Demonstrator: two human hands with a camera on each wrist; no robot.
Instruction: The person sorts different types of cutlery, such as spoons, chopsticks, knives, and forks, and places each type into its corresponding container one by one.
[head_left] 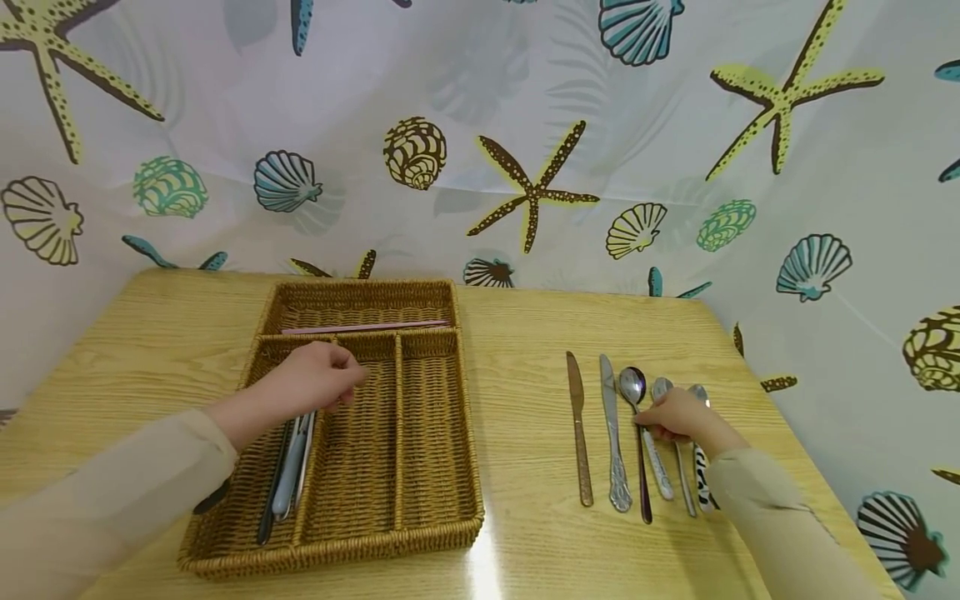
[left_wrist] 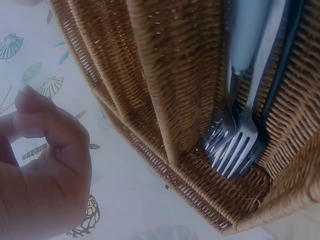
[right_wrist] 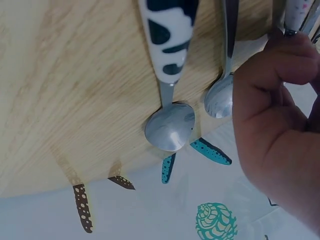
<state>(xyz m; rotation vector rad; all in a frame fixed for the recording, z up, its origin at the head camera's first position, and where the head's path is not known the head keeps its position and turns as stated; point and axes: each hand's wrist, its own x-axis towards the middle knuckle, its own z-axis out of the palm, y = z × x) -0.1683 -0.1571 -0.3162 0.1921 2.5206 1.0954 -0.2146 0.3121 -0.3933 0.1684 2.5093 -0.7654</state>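
A white cloth (head_left: 450, 67) printed with shells and starfish hangs behind the wooden desk (head_left: 525, 400). On the left of the desk sits a wicker basket (head_left: 467, 400), with one compartment across the back and three long ones in front. The left hand (head_left: 318, 379) hangs over its front compartments, fingers loosely curled around nothing. Over on the right side, the right hand (head_left: 686, 417) pinches a white-handled utensil (head_left: 657, 471) near the top of its handle; the other end is hidden, so I can't tell whether it is a spoon.

A thin pink stick (head_left: 365, 327) lies along the back compartment's divider. The front-left compartment holds a light-blue-handled fork (left_wrist: 247, 37), a metal fork (left_wrist: 245, 142) and a dark-handled piece (head_left: 268, 500). Left of the right hand lie a copper-coloured knife (head_left: 579, 425), a silver knife (head_left: 613, 433) and a dark-handled spoon (head_left: 632, 384). Beside the pinched piece lie a plain silver spoon (right_wrist: 219, 100) and a spoon with a black-and-white handle (right_wrist: 170, 127).
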